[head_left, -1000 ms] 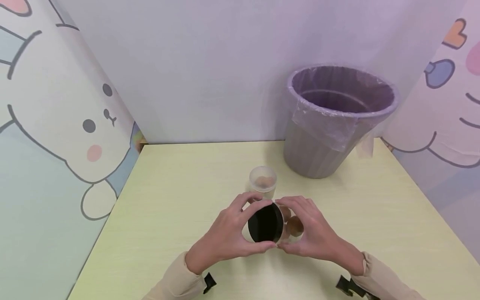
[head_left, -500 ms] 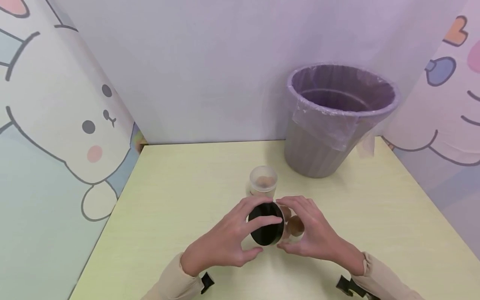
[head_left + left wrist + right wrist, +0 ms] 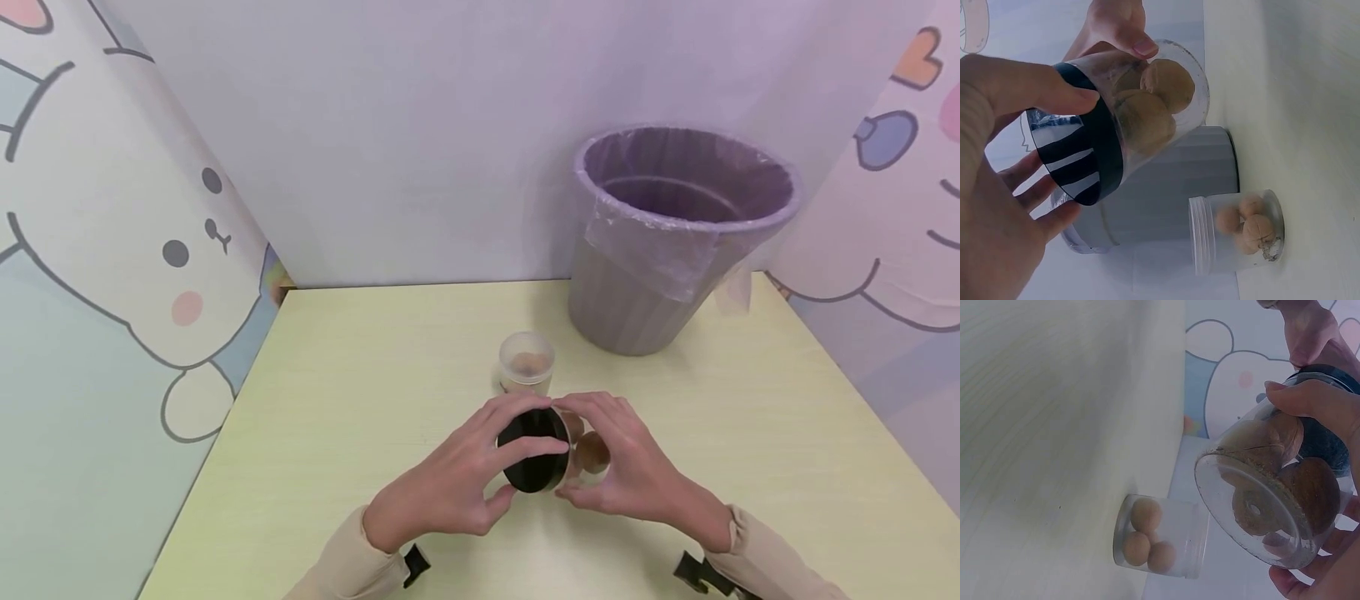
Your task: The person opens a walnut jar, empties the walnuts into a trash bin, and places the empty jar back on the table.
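In the head view, the left hand (image 3: 450, 483) gripped the black screw lid (image 3: 531, 477) of a clear jar, one finger lying across its flat top. The right hand (image 3: 637, 467) curled round the clear jar (image 3: 581, 475) itself, which was tipped sideways, lid to the left. Beyond it a second jar (image 3: 527, 375) stood upright on the pale table (image 3: 375, 375), with a plastic-lined bin (image 3: 630, 300) farther back.

In the left wrist view, the thumb pressed the lid's edge while other fingers reached round its far side; walnut-like balls (image 3: 1169, 84) showed through the wall of the held jar, which was clear of the table.

In the right wrist view, the right thumb and fingers clasped opposite sides of the tilted jar; the second jar held smaller brown balls (image 3: 1146, 514).
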A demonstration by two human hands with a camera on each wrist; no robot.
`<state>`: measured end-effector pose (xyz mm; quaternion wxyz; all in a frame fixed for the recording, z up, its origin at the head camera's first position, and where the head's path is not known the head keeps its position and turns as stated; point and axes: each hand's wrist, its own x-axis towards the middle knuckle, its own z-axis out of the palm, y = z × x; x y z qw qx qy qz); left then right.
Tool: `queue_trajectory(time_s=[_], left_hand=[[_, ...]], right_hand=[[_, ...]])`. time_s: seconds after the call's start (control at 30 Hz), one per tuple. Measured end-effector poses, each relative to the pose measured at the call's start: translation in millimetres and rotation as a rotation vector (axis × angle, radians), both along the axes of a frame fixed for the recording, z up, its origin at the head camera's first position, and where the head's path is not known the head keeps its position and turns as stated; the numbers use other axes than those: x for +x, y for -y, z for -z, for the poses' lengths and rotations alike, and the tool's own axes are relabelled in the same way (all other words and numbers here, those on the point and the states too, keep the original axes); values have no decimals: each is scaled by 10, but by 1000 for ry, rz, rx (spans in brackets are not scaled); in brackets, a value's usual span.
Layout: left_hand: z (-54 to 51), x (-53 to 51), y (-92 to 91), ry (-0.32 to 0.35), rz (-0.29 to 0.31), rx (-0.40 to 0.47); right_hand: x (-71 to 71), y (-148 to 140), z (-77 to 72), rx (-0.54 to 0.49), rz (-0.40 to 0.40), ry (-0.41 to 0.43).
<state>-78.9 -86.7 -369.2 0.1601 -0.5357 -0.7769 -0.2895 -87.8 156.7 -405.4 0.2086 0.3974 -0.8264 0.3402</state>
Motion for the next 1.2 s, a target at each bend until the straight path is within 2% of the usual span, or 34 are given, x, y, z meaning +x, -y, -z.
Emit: queue_trajectory(time_s=[0.17,0.47,0.67,0.8,1.0,1.2], left_hand=[[14,-11,13,4,-31,22],[69,5,23,124,-192,44],[85,-6,15,109,-231,60],[75,-12,15,91,-208,53],[43,-18,21,76,-106,53],[32,-20,13,18,-39,29]], right_hand=[[-2,7,5,0,-5,-10],[4,26,9,-6,-8,-21],[-6,26,3,-9,-9,-28],[-1,19,2,-7,-4,-18],[8,10,14,-5,-4,-12],[-3,-2,16,-4,-6,-20]])
